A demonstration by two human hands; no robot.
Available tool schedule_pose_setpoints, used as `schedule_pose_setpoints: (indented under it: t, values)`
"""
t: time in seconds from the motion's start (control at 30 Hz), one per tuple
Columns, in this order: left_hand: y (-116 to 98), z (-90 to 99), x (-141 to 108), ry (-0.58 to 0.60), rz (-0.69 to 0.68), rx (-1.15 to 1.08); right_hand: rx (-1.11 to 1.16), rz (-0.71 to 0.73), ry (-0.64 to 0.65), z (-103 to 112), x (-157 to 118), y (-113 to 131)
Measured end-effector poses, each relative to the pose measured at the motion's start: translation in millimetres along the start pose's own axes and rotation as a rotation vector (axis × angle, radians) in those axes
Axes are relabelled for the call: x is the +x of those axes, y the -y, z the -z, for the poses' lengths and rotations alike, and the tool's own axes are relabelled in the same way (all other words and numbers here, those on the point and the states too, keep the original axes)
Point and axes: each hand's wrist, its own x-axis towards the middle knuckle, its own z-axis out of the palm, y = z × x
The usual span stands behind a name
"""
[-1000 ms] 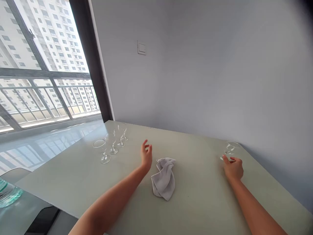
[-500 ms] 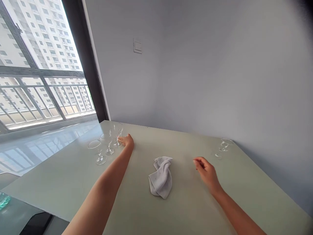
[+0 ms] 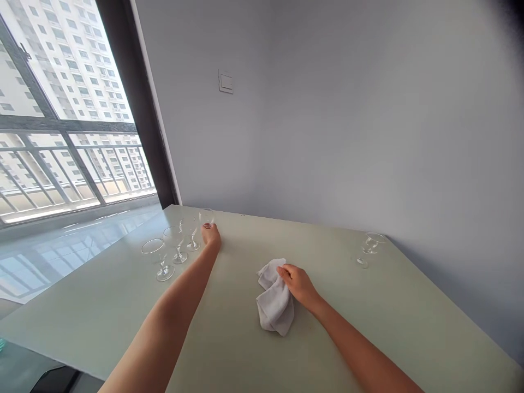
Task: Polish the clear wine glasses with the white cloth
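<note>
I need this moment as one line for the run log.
left hand: at far stemmed glass, hold unclear | right hand: closed on pale cloth | table: three left glasses, one right glass

Left fingers (image 3: 206,230) around a glass (image 3: 207,215), right fingers (image 3: 282,271) pinching grey cloth (image 3: 275,307), another glass (image 3: 371,246) standing at right

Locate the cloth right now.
In the head view, the cloth lies on the table below picture centre, slightly to the right, its upper part gripped by the right hand.
</note>
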Motion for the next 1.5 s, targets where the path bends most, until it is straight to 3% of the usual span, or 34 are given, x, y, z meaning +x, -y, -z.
schedule_pose_setpoints:
  t: [0.13, 0.27, 0.43, 0.57, 0.67, 0.8, 0.97, 1.03, 1.17, 1.23, 1.33, 1.4, 1.5]
  values:
    - [-1.3, -5.9, -38.5, 0.168, -0.127, 0.069, 0.148, -0.097, -0.235, 14.3, -2.2, -1.1]
    - [-4.3, -4.3, -93.5, 0.343, -0.425, 0.116, 0.280, -0.157, -0.430, 29.4, -2.1, 6.5]
    - [-4.6, 0.3, -147.7, 0.543, -0.706, 0.157, 0.365, -0.179, -0.556, 34.8, -3.8, 19.9]
    - [-4.8, 3.5, -164.8, 0.592, -0.821, 0.186, 0.486, -0.023, -0.356, 22.8, -8.4, 28.9]
    - [-5.3, 9.2, -162.7, 0.564, -0.929, 0.267, 0.410, 0.065, -0.198, 17.6, -10.2, 31.9]
    - [-2.4, 16.9, -153.8, 0.543, -1.061, 0.334, 0.288, 0.082, 0.026, 30.5, -9.6, 30.7]
    - [2.1, 17.6, -154.3, 0.663, -1.293, 0.364, 0.313, -0.015, 0.344, 45.1, -9.2, 20.6]
    - [0.8, 18.1, -155.8, 0.641, -1.347, 0.365, 0.431, -0.055, 0.340, 41.9, -7.4, 14.7]
    - [-6.1, 23.5, -153.2, 0.415, -1.434, 0.280, 0.895, -0.219, 0.211, 29.9, -0.6, 5.3]
    - [-8.4, 26.1, -150.4, 0.395, -1.480, 0.219, 1.064, -0.288, 0.200, 28.5, 1.4, 3.7]
    - [-9.0, 26.8, -148.6, 0.569, -1.399, 0.157, 1.001, -0.218, 0.289, 38.5, 1.1, 5.9]
    - [-9.3, 26.1, -148.8, 0.773, -1.184, 0.085, 0.821, -0.139, 0.376, 52.8, -0.3, 9.8]
    - [-12.5, 27.0, -148.0, 1.311, -0.771, -0.047, 0.591, -0.082, 0.530, 77.8, -3.0, 18.3]
